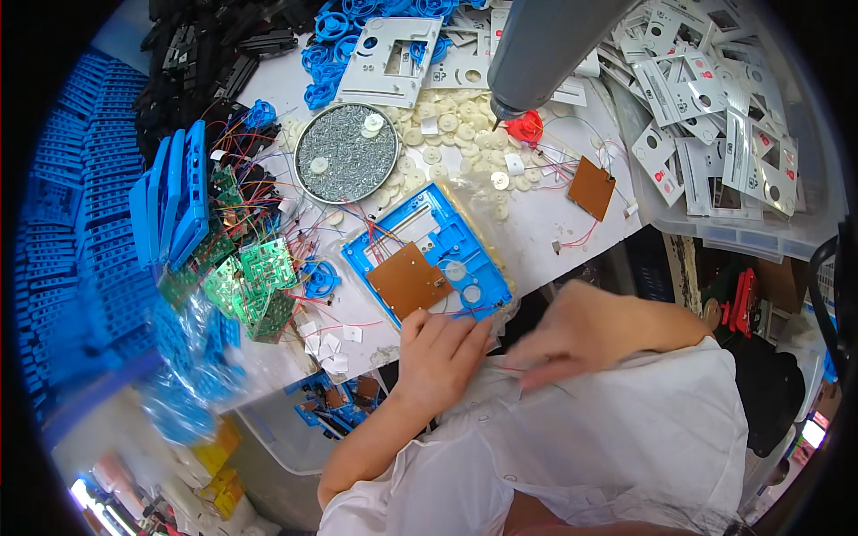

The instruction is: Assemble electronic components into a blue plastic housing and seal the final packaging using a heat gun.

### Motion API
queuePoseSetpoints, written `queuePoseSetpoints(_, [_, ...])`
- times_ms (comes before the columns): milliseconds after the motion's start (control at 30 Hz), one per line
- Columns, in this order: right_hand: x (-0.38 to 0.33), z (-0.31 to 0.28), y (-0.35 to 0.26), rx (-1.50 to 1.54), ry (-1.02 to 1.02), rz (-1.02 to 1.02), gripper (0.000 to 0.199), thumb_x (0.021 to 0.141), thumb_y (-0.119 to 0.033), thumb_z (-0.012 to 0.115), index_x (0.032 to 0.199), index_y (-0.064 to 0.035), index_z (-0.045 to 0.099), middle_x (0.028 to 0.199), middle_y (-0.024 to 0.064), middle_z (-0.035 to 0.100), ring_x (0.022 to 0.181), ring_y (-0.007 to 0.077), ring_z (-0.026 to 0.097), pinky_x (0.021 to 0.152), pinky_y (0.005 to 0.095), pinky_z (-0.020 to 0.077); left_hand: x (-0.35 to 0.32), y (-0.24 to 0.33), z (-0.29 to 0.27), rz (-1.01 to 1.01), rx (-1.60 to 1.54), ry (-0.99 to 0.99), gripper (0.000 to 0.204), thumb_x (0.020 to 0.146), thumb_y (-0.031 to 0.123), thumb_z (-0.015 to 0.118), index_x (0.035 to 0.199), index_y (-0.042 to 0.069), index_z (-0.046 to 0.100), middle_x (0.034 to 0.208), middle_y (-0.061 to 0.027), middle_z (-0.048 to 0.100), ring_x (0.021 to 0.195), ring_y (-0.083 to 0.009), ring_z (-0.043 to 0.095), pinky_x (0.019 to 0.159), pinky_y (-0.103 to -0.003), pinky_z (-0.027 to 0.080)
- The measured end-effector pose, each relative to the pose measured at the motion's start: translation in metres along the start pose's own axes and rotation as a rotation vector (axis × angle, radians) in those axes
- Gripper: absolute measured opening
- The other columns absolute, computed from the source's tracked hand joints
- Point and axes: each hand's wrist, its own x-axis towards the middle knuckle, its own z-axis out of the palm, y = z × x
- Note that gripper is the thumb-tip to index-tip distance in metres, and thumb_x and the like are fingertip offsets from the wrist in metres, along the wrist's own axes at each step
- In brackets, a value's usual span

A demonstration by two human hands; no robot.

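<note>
The blue plastic frame (438,259) lies flat on the table (545,223), a brown circuit board (407,281) set in its lower-left part. The left hand (438,353) sits at the frame's 6 o'clock edge, fingers curled, fingertips touching the rim. The right hand (581,335), blurred, is at the frame's 4 o'clock, fingers pinched together; what it grips cannot be told. A round tin of screws (346,154) stands at the frame's 11 o'clock.

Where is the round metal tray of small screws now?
In the head view, the round metal tray of small screws sits upper left of centre, above the blue plastic frame, beside cream plastic discs.
</note>
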Motion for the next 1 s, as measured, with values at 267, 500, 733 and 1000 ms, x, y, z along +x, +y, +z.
queuePoseSetpoints(267, [0.043,0.032,0.032,-0.351,0.363,-0.157,0.028,0.084,-0.027,0.078,0.108,-0.0142,0.073,0.102,0.0018,0.064,0.099,0.0253,0.057,0.088,0.0404,0.0465,-0.021,-0.003,-0.010,-0.002,0.088,-0.024,0.040,0.078,0.016,0.074,0.117,0.010,0.073,0.111,-0.0019,0.067,0.091,-0.0173,0.060,0.090,-0.038,0.042])
queuePoseSetpoints(500, [0.041,0.036,0.034,-0.418,0.283,-0.146,0.032,0.084,-0.034,0.077,0.110,-0.0153,0.074,0.102,0.0001,0.062,0.103,0.0231,0.053,0.094,0.0428,0.0424,-0.030,-0.007,-0.015,-0.047,0.076,0.020,0.040,0.072,0.011,0.081,0.111,0.011,0.075,0.110,-0.0008,0.070,0.087,-0.0187,0.060,0.085,-0.038,0.040])
queuePoseSetpoints(733, [0.042,0.034,0.033,-0.413,0.302,-0.156,0.030,0.082,-0.033,0.077,0.105,-0.0142,0.074,0.097,0.0004,0.060,0.101,0.0230,0.053,0.091,0.0419,0.0435,-0.033,-0.006,-0.019,-0.049,0.071,0.044,0.041,0.071,0.011,0.081,0.112,0.012,0.075,0.108,0.0004,0.070,0.087,-0.0183,0.061,0.084,-0.039,0.040])
queuePoseSetpoints(1000, [0.044,0.020,0.045,-0.412,0.476,-0.015,0.020,0.077,-0.022,0.079,0.091,-0.0114,0.069,0.094,0.0036,0.060,0.093,0.0267,0.055,0.080,0.0422,0.0445,-0.024,-0.003,-0.008,0.043,-0.022,-0.001,0.045,0.069,0.009,0.080,0.113,0.010,0.074,0.112,-0.0022,0.070,0.088,-0.0192,0.062,0.085,-0.040,0.044])
